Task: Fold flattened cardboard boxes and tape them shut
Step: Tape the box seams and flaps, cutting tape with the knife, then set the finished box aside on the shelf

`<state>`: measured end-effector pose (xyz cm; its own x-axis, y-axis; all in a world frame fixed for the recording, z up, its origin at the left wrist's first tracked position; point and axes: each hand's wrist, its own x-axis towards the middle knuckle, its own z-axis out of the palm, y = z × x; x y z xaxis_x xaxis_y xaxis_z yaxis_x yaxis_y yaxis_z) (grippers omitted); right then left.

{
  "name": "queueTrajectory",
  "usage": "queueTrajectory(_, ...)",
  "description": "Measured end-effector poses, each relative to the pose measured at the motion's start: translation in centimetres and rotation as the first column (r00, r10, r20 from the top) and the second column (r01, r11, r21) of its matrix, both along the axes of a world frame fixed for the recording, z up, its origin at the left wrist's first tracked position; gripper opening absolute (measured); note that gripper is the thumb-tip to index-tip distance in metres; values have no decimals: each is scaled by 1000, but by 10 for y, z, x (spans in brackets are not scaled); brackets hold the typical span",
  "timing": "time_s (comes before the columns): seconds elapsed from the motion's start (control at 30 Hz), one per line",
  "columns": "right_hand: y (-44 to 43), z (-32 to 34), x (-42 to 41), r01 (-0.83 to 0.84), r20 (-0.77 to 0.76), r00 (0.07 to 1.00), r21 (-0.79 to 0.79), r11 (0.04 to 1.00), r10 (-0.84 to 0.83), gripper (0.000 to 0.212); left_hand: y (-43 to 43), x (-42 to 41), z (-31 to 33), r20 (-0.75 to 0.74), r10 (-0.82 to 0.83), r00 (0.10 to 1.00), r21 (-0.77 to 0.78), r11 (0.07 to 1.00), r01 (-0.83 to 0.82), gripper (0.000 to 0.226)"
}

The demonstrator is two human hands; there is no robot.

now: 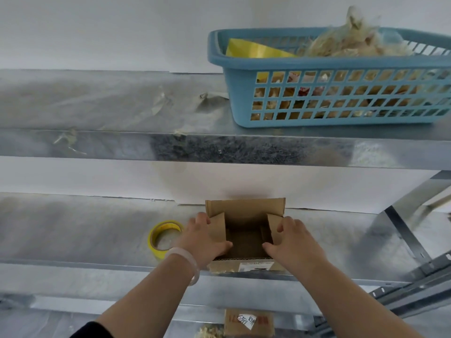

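A small brown cardboard box point(245, 230) stands open-topped on the middle metal shelf point(97, 228), its far flap upright against the white wall. My left hand point(203, 237) grips the box's left side flap, with the thumb at the box's inner edge. On the other side, my right hand point(291, 240) grips the right flap in the same way. The near flap with a white label point(256, 265) hangs over the shelf's front edge. A yellow tape roll point(164, 237) lies just left of my left hand.
A blue plastic basket point(341, 93) with straw-like filling and a yellow sheet sits on the upper shelf at the right. Below the middle shelf lies another cardboard box point(249, 323) with a written label. Metal shelf braces point(410, 240) slant at the right.
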<state>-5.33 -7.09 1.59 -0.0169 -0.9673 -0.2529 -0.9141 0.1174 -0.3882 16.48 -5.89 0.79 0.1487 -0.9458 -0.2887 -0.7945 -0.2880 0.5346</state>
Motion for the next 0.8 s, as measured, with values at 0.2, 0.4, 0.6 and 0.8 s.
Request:
queueTrajectory(0.2, -6, 0, -13, -16, -51, 999, 28, 999, 17, 57, 7, -6, 14, -1, 55, 998, -39, 998, -55, 24)
queueTrajectory(0.4, -20, 4, -9, -73, -135, 987, 64, 995, 81, 68, 16, -11, 10, -12, 108, 994, -85, 990, -109, 20)
queueTrajectory(0.6, -19, 18, -29, -90, -121, 989, -70, 993, 81, 12, 27, -3, 10, -20, 144, 989, -155, 977, -145, 13)
queueTrajectory(0.8, 3, 40, -37, -75, 111, 989, -183, 980, 96, 16, 57, 8, 35, -76, 290, 954, -301, 905, -299, 26)
